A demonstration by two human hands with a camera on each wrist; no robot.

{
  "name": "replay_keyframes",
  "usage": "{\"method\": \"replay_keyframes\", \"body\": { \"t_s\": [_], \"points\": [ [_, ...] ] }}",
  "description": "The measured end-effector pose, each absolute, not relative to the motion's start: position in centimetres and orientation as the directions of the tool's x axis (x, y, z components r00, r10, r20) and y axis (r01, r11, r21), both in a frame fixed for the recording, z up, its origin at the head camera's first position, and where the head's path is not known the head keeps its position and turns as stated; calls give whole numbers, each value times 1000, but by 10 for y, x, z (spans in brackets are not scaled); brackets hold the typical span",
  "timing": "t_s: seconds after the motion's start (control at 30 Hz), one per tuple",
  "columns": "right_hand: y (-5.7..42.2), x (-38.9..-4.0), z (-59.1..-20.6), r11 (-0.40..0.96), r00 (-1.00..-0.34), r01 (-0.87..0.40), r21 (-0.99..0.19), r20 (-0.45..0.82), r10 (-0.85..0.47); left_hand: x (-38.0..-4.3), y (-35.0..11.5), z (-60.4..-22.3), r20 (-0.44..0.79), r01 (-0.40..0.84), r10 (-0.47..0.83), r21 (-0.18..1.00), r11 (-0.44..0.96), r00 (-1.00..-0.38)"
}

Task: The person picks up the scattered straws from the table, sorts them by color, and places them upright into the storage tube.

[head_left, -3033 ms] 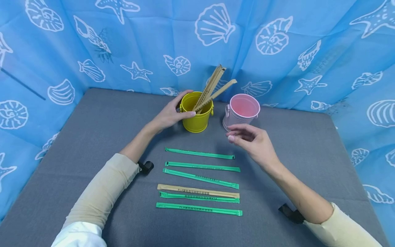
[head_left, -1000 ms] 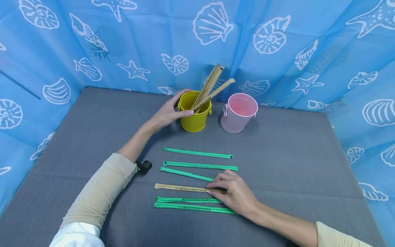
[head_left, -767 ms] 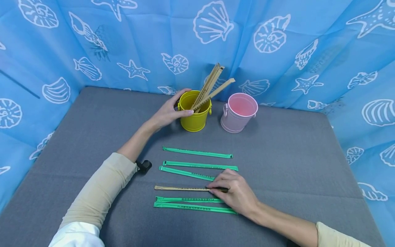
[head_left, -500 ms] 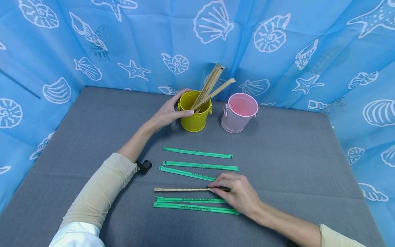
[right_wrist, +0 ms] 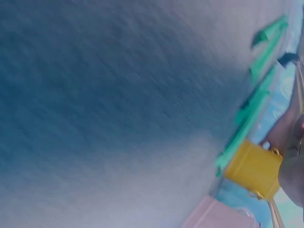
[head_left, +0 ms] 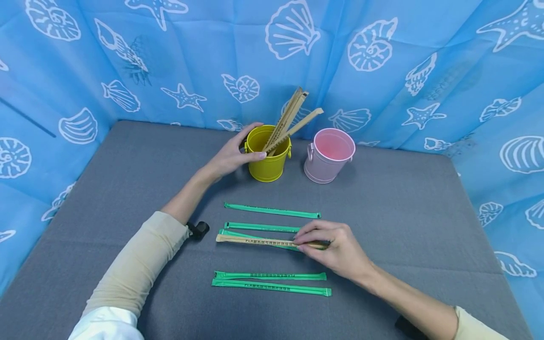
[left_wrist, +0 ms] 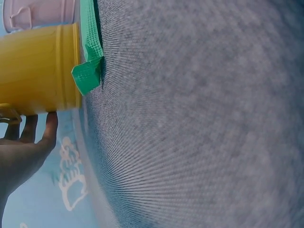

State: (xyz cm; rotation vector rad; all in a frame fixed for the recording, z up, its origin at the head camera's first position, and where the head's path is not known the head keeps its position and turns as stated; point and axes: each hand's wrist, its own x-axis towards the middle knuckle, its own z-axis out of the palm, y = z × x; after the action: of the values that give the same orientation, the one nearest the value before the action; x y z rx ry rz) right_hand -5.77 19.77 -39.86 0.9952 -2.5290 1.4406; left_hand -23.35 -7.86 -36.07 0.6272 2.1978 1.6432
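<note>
My left hand point(head_left: 231, 153) holds the small yellow bucket point(head_left: 268, 167) by its left side, thumb on the front of the rim. Several brown paper-wrapped straws point(head_left: 286, 120) lean out of that bucket to the right. In the left wrist view, fingers point(left_wrist: 49, 128) touch the bucket's wall. My right hand point(head_left: 340, 248) pinches another brown wrapped straw point(head_left: 255, 240) near its right end. This straw crosses over a green wrapped straw point(head_left: 242, 233) in the head view. At the right wrist view's edge, only part of the right hand point(right_wrist: 292, 173) shows.
A pink bucket point(head_left: 325, 165) stands right of the yellow one. Green wrapped straws lie crosswise on the grey cloth: one at the back point(head_left: 272, 210), one just before it point(head_left: 259, 227), and two in front point(head_left: 272, 286). A blue shell-print curtain point(head_left: 191, 56) hangs behind.
The right hand came down from near the pink bucket, took hold of the brown straw between the green ones, and has moved it away from the front pair. The left hand stays put.
</note>
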Motion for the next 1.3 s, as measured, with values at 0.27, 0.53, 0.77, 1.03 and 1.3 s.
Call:
{"method": "replay_keyframes", "body": {
  "t_s": [0.27, 0.53, 0.77, 1.03, 1.3],
  "points": [
    [209, -70, -370, 325, -834, -444, -835, 253, -490, -236, -77, -365, 7, 154, 528, 960, 234, -849],
    [224, -83, -345, 343, -864, -417, -842, 249, -439, -254, -79, -392, 22, 164, 519, 960, 229, -855],
    [235, -99, -327, 366, -886, -426, -827, 299, -354, -254, -80, -394, 31, 172, 511, 958, 231, -859],
    [243, -121, -310, 373, -938, -336, -865, 272, -214, -255, -80, -395, 46, 186, 511, 956, 227, -858],
    [250, -148, -299, 461, -969, -241, -854, 240, -63, -255, -79, -393, 24, 165, 515, 959, 230, -857]
  ]
}}
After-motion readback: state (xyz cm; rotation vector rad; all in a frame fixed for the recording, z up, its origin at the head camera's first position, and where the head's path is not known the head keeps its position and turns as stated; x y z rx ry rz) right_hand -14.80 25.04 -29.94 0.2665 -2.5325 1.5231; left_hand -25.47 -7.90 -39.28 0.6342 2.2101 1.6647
